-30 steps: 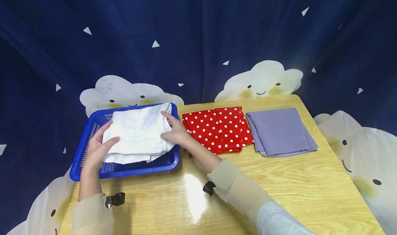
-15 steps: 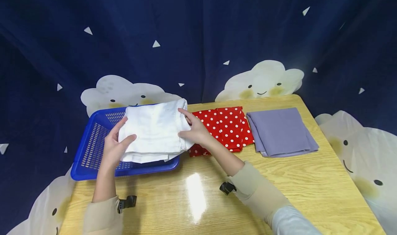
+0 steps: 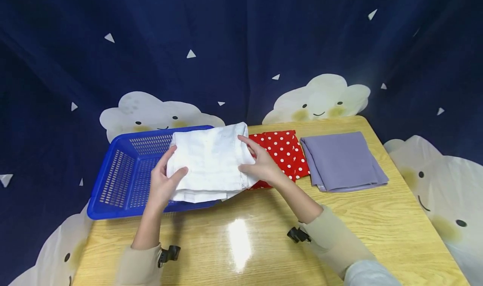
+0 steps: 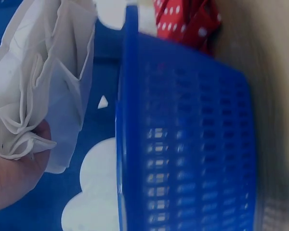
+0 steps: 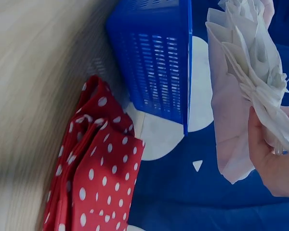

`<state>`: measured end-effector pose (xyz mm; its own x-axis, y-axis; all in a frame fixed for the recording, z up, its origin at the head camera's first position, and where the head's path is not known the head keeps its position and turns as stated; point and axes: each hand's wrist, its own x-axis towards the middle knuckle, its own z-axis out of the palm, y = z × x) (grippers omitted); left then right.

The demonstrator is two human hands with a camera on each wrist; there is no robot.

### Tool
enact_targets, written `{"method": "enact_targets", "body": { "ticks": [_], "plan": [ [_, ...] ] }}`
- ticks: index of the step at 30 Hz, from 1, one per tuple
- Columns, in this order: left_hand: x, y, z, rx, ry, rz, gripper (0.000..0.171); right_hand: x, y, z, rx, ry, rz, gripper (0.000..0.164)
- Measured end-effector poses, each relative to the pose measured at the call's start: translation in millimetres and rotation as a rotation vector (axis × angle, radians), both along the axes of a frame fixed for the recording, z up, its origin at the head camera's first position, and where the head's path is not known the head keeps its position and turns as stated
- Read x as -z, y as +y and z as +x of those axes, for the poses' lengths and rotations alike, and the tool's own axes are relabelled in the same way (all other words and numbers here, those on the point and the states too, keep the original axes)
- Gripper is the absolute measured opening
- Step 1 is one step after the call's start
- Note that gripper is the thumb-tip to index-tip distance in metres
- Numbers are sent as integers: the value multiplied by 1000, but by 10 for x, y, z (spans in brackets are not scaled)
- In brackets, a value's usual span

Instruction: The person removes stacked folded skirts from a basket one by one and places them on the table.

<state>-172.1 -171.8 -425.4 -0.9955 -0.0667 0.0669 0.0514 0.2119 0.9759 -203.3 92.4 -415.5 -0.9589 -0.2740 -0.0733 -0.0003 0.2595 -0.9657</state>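
Between my two hands I hold a folded white cloth (image 3: pixel 211 160), made of several layers. My left hand (image 3: pixel 162 179) grips its left edge, thumb on top and fingers beneath. At the right edge my right hand (image 3: pixel 260 160) pinches it the same way. The wrist views show the white cloth raised above the rim of the blue basket (image 4: pixel 188 134), its layered edge bunched in my fingers. In the head view it overlaps the basket's right part and the left part of a red polka-dot cloth (image 3: pixel 284 154).
A folded purple-grey cloth (image 3: pixel 337 160) lies on the wooden table (image 3: pixel 339 231), right of the red one. Behind the table hangs a dark blue curtain (image 3: pixel 241 47) with clouds and triangles. The basket has low perforated walls.
Both hands have carried the white cloth to the right, from over the basket to partly over the red polka-dot cloth. The basket's inside has come into view.
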Motion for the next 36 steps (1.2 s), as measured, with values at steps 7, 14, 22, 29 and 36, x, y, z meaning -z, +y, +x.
{"method": "enact_targets", "body": {
  "ticks": [7,14,22,29,36],
  "plan": [
    [112,245,48,34,62,60,65,28,260,118,13,20,41,77],
    [80,508,169,64,97,85,65,65,500,252,31,37,39,76],
    [42,771,334,88,124,89,63,144,744,405,33,74,70,76],
    [134,935,423,127,141,94,62,219,936,538,26,140,63,75],
    [250,1055,530,149,147,84,62,329,1071,690,33,174,70,76]
  ]
}}
